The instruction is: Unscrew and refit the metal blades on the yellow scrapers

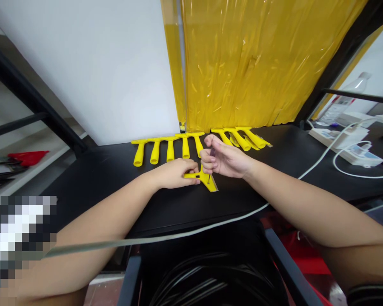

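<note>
Both hands meet at one yellow scraper on the black table

The left hand (pixel 178 172) lies low with its wrist near the tabletop, fingers and thumb gripping the handle of the yellow scraper (pixel 207 180), whose bladed end points right. The right hand (pixel 226 159) is raised above the scraper, palm turned inward, fingers curled around a dark-handled screwdriver (pixel 212 152) whose shaft reaches down to the scraper's head. Bare black table (pixel 178 212) shows between the scraper and the near edge, and more to its right beyond the right forearm. Behind the scraper, a row of yellow scrapers (pixel 155 151) and an overlapping group (pixel 241 138) limit the room toward the yellow film (pixel 242 63). A white cable (pixel 210 223) runs on the scraper's near side, crossing the left forearm; power strips (pixel 357 155) lie far to its right
</note>
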`<state>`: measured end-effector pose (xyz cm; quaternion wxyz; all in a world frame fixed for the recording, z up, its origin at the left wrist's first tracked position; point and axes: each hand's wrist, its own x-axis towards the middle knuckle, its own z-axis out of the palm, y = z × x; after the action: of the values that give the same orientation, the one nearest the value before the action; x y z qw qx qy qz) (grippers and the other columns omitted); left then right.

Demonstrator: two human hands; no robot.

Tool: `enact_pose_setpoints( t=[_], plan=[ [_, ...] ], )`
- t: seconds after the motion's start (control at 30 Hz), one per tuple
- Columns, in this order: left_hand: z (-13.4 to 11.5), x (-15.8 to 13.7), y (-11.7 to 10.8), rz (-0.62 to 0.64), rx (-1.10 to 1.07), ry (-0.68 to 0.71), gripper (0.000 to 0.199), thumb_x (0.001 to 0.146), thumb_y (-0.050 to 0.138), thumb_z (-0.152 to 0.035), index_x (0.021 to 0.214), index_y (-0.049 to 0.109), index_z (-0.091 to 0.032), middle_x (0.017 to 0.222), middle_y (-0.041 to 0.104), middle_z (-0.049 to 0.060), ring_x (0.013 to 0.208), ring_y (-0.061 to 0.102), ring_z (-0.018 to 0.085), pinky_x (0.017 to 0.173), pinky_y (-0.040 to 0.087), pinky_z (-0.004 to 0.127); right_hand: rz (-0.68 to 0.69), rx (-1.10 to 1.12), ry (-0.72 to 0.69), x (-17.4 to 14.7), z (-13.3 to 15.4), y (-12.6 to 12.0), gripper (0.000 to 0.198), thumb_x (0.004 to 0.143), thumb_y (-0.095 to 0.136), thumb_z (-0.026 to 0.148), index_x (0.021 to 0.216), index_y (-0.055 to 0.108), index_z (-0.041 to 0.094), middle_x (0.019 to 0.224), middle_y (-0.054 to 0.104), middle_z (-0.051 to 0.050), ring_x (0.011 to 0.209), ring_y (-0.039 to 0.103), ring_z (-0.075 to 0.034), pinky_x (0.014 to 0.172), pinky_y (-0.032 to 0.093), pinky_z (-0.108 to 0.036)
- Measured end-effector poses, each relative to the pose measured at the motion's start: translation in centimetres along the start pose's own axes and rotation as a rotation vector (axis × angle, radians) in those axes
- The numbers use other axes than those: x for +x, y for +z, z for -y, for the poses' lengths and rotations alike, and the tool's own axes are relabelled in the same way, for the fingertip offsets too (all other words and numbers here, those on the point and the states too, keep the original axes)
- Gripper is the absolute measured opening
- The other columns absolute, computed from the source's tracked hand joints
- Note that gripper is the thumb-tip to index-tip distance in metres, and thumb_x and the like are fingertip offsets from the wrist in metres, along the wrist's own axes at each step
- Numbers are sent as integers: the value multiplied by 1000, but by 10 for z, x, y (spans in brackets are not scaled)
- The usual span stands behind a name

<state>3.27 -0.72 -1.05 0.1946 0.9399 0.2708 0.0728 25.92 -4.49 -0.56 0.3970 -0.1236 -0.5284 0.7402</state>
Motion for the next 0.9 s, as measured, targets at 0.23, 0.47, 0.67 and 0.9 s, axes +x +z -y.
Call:
enact_pose_setpoints(
  t=[0.23,0.47,0.67,0.9],
  plan=[
    [1,0,0,6,12,1,29,92,70,-48,89,64,-19,94,67,4,74,55,17,66,39,29,47,-44,16,0,3,-3,40,98,73,49,83,50,20,74,51,5,61,49,-9,70,54,-31],
    [-1,0,0,-11,26,14,29,92,71,-48,92,66,-19,90,66,4,76,57,19,68,42,29,19,0,-31,1,0,-1,34,97,75,47,94,52,23,74,50,6,61,48,-10,66,51,-27],
    [1,-1,0,-19,44,27,28,92,71,-47,99,70,-20,92,69,5,77,61,19,71,46,29,82,-56,11,1,-1,-5,40,103,62,55,86,59,19,64,45,6,59,46,-11,70,52,-31],
    [4,-1,2,-46,36,60,26,93,72,-45,104,72,-22,97,71,5,85,66,21,77,49,31,49,-19,-4,-2,3,2,35,95,78,43,90,51,22,80,52,4,69,51,-12,73,51,-30]
  ],
)
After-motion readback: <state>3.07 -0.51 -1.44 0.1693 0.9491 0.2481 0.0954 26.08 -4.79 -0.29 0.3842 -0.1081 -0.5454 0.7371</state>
